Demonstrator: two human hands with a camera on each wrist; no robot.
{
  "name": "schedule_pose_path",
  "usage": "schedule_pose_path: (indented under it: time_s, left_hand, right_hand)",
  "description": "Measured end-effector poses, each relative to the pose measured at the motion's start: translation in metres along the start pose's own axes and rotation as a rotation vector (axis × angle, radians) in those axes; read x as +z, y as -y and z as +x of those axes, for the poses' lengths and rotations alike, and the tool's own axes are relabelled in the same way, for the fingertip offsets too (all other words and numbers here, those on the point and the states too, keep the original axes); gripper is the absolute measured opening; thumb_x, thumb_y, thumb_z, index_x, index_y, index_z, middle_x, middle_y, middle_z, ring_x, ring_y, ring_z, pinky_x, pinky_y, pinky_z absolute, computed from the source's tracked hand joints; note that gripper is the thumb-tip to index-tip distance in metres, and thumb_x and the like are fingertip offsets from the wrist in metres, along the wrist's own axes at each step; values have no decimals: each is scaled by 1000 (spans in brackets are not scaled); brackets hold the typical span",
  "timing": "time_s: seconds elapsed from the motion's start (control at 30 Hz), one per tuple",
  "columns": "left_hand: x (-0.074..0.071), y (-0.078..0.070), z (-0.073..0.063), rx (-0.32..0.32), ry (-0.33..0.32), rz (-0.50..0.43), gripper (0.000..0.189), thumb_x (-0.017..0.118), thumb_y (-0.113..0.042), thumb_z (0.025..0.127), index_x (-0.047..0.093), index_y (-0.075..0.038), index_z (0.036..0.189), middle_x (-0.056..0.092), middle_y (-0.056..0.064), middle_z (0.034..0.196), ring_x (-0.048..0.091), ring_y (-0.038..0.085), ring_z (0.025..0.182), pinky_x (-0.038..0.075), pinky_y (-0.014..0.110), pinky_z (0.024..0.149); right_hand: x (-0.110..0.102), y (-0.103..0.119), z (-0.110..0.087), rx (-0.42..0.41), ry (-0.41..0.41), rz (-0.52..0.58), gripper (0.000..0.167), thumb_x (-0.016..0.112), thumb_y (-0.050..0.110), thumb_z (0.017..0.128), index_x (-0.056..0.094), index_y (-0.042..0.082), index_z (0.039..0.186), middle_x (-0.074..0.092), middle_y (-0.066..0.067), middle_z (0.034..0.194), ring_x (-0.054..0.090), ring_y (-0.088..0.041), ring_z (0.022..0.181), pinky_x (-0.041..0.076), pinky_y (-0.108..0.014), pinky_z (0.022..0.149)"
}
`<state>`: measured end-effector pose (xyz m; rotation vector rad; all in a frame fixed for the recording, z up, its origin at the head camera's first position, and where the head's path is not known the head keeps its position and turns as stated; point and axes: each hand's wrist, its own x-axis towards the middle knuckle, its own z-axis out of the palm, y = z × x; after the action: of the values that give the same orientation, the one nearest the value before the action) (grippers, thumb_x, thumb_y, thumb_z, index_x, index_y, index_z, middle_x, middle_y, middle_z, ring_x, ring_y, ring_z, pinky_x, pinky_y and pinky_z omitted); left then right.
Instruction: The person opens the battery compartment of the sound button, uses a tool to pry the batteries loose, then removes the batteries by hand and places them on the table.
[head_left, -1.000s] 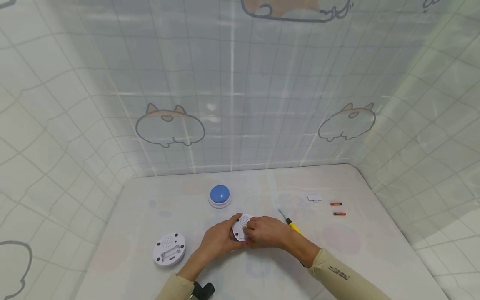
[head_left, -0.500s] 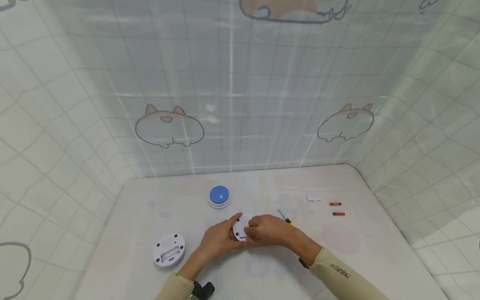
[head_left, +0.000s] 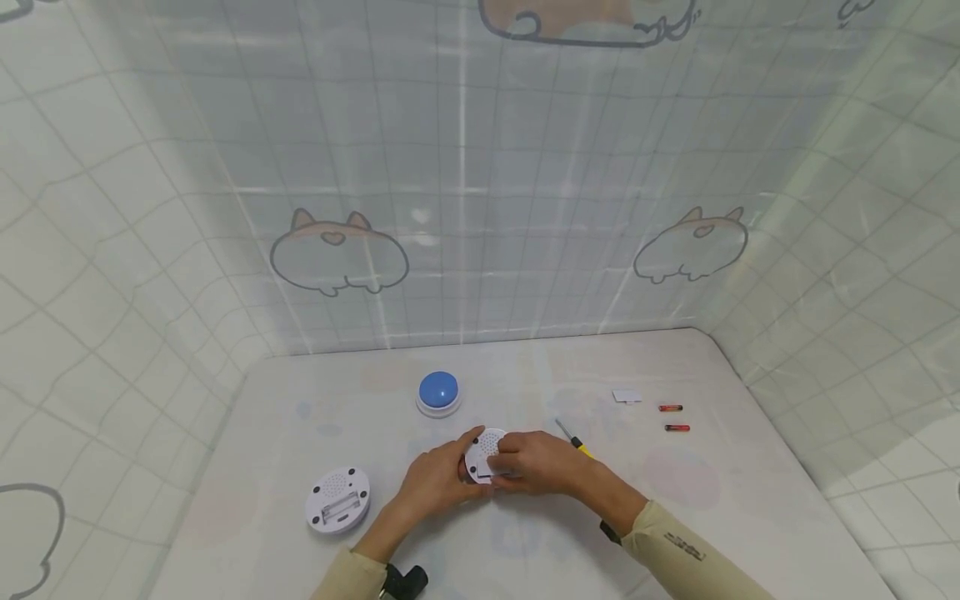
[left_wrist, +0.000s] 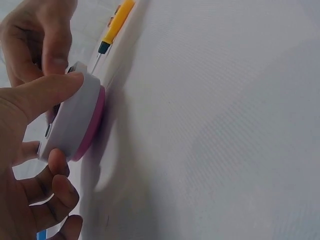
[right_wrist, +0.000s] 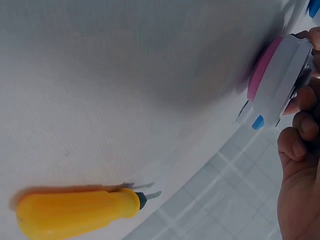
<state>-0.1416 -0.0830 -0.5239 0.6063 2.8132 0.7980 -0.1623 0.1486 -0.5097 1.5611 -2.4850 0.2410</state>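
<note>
My left hand [head_left: 435, 477] grips a round push button [head_left: 478, 454] by its rim, thumb on one side and fingers on the other. Its white underside, with speaker holes and dark feet, faces up; the pink cap [left_wrist: 92, 125] points down to the table in the left wrist view. My right hand [head_left: 542, 462] is at this underside, fingers curled against the battery compartment area. Whether those fingertips pinch a small part is hidden. A yellow screwdriver [right_wrist: 80, 212] lies just beside my right hand, its shaft pointing away.
An overturned white button [head_left: 338, 500] with an uncovered battery compartment lies left on the table [head_left: 525, 558]. A blue-capped button [head_left: 439, 392] stands upright behind my hands. At the right lie a small white cover [head_left: 627, 396] and two red batteries [head_left: 671, 408]. Patterned walls surround the table.
My right fingers shift slightly over the button's underside, and the right forearm moves a little. The left hand keeps its grip; the other things stay in place.
</note>
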Motion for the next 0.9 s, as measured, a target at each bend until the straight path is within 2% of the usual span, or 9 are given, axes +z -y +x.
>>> schedule_pose_path:
  time_s: [0.23, 0.4, 0.57, 0.73, 0.9]
  left_hand:
    - [1, 1, -2, -6, 6, -11, 92, 83, -55, 75, 44, -23, 152, 69, 5, 117, 56, 13, 85, 47, 38, 72]
    - [0, 0, -2, -12, 11, -8, 92, 82, -56, 76, 43, -24, 153, 69, 5, 118, 56, 13, 86, 47, 39, 73]
    - [0, 1, -2, -23, 12, -10, 92, 81, -57, 76, 43, -24, 153, 69, 6, 120, 58, 14, 89, 47, 40, 74]
    - [2, 2, -2, -19, 10, 6, 93, 82, -56, 75, 43, -24, 153, 68, 0, 102, 52, 12, 78, 41, 35, 66]
    - [2, 3, -2, -28, 13, 0, 93, 82, -56, 75, 43, -25, 153, 57, -7, 84, 46, 11, 71, 36, 31, 62]
  right_hand:
    - [2, 1, -4, 7, -29, 23, 18, 72, 37, 93, 76, 24, 105, 63, 11, 91, 55, -1, 79, 47, -13, 72]
    - [2, 2, -6, 4, -23, 8, 21, 75, 38, 91, 76, 24, 106, 62, 10, 91, 55, -2, 80, 47, -13, 72]
    - [1, 3, -6, -18, -58, -12, 18, 74, 35, 92, 77, 23, 105, 61, 11, 87, 55, -1, 77, 44, -13, 69]
    - [-8, 3, -16, 5, -149, -13, 22, 78, 29, 88, 79, 21, 108, 60, 11, 81, 48, -1, 71, 39, -11, 64]
    - [-26, -8, -36, 54, -238, -7, 27, 86, 22, 80, 80, 19, 106, 55, 10, 77, 43, -2, 68, 38, -13, 60]
